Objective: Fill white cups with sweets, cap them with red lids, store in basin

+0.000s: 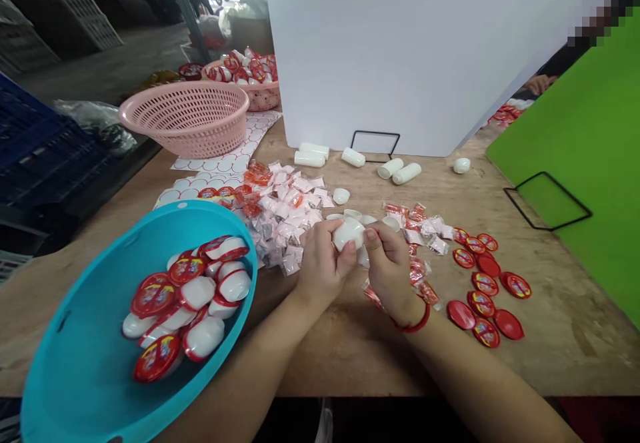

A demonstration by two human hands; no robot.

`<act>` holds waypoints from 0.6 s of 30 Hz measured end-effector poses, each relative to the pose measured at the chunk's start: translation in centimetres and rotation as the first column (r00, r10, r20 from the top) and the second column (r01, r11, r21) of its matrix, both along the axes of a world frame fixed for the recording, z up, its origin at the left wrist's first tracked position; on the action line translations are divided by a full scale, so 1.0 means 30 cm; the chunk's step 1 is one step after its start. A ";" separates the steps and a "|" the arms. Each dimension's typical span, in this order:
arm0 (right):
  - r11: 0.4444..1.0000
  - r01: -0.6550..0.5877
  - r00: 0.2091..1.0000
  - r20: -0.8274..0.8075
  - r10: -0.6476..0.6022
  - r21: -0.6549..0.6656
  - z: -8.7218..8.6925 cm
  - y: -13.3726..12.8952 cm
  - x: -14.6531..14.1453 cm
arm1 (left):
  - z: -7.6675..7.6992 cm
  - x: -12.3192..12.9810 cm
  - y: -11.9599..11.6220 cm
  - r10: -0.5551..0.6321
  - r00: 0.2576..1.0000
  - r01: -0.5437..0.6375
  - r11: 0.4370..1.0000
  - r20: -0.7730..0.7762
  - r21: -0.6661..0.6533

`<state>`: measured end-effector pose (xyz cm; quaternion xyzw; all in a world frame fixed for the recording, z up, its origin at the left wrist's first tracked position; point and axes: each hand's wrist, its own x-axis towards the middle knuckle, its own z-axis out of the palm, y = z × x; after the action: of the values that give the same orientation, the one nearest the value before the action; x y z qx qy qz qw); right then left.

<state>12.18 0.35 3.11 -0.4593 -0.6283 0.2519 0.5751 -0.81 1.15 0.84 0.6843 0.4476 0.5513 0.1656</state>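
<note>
A: Holding what there?

B: Pinching a glossy white shell (349,234) in the left hand (323,250), thumb on the near side, fingers curled round the far one. Also gripping its right edge with the right hand (393,263), thumb and fingers pressed in close (can't see the fingertips behind it, tbh).

A: Where, exactly?

B: Up over the middle of a wooden table (340,370), just in front of a few loose white cups (353,214) partly hidden by the hands.

A: And to the left?

B: Big heap of small packets (290,213), mostly pale, some orange-red, right beside the left hand. Then a teal basin (50,356) by the left forearm, loaded with red-and-white containers (200,293) tipped every which way.

A: Right side?

B: More orange-red packets (419,271) near the right hand, partly behind it. Further over, scattered red lids (485,283), lying printed side up or plain side up.

A: Further back?

B: White tubes (310,158) on their sides near the foot of a white panel (370,50). Off to the left, a pink basket (185,136) on circle-printed sheets (255,133).
</note>
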 end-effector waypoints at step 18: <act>0.926 -0.052 0.791 0.581 -0.191 0.375 0.029 0.006 0.041 | 0.089 0.046 -0.016 0.077 0.704 0.550 0.569 0.706 -0.611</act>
<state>13.41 0.53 3.97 -0.4216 -0.7976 -0.0545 0.4279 0.58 0.67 3.52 0.3511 0.4475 0.4692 0.6755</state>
